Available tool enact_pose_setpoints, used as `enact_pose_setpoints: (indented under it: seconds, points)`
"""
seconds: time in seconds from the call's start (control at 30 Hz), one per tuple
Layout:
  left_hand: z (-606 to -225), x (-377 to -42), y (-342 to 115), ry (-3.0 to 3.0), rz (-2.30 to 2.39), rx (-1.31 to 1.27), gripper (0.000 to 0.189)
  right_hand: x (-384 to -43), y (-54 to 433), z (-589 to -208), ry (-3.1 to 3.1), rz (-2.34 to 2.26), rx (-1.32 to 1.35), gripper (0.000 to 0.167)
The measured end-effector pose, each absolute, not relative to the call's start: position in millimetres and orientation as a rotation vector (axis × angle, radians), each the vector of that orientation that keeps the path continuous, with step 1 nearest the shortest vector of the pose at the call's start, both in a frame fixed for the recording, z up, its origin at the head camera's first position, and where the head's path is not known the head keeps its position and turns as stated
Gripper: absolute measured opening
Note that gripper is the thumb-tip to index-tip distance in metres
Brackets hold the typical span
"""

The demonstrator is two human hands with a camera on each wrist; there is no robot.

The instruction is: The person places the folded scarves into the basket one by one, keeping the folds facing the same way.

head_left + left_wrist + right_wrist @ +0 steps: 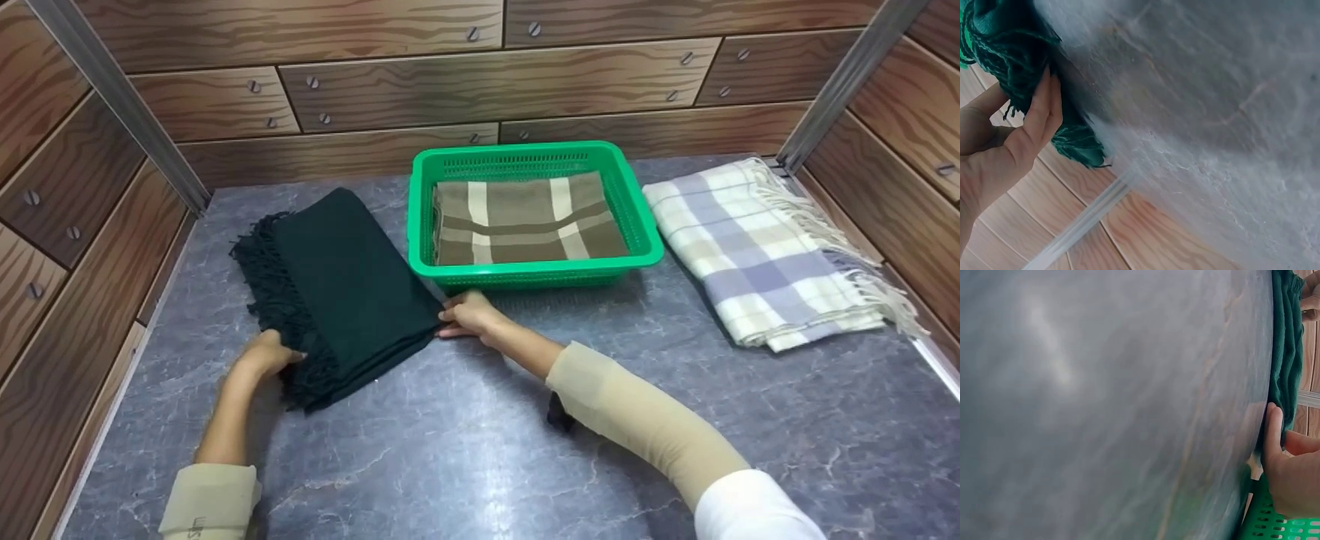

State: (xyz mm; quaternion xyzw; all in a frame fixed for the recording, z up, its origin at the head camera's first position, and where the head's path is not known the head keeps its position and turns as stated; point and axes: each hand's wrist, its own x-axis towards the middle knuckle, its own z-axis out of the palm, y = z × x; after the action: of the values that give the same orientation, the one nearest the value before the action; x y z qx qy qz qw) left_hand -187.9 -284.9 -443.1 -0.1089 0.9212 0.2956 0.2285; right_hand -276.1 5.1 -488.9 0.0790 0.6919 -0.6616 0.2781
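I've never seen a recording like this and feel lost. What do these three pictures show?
No machine here, just a person's left hand and right hand, both bare. The wide picture comes from a camera on the head, looking down; the two close ones come from wrist cameras. On the grey table lie a folded dark green cloth and, at the right, a folded plaid cloth with a fringe. Between them stands a green basket holding a folded brown cloth with pale stripes. The left hand grips the dark green cloth's fringed side; the right hand pinches a corner near the basket.
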Motion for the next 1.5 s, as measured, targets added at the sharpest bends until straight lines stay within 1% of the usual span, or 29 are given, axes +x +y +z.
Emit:
enact_pose_setpoints:
  seconds: [0.2, 0.3, 0.53, 0.77, 0.87, 1.03, 1.2, 1.33, 1.47, 1.5]
  points:
    - [-441, -181, -276, 2.586, 0.834, -0.263, 0.056, -268, 13, -474, 1.834, -1.776, 0.178, 0.037]
    - [-442, -176, -271, 2.618, 0.832, -0.242, 0.052, -267, 17, -474, 1.842, -1.762, 0.159, 0.038]
    - [-445, -167, -261, 2.648, 0.861, -0.189, 0.052, -265, 26, -475, 1.869, -1.745, 0.148, 0.036]
    - [-445, -163, -262, 2.617, 0.887, -0.187, 0.05, -263, 28, -475, 1.867, -1.745, 0.145, 0.035]
    - [-447, -165, -268, 2.564, 0.96, -0.22, 0.048, -261, 27, -474, 1.852, -1.749, 0.138, 0.037]
    - [-454, -171, -285, 2.376, 1.349, -0.338, 0.051, -259, 23, -473, 1.818, -1.772, 0.118, 0.04]
    - [-457, -182, -303, 2.101, 1.728, -0.514, 0.063, -254, 17, -473, 1.759, -1.811, 0.134, 0.045]
    - [-455, -191, -312, 1.992, 1.822, -0.617, 0.071, -250, 12, -472, 1.761, -1.837, 0.106, 0.049]
    - [-456, -199, -316, 2.017, 1.783, -0.669, 0.069, -244, 7, -473, 1.745, -1.875, 0.107, 0.044]
    - [-456, -201, -317, 2.032, 1.769, -0.686, 0.07, -243, 6, -473, 1.731, -1.892, 0.119, 0.046]
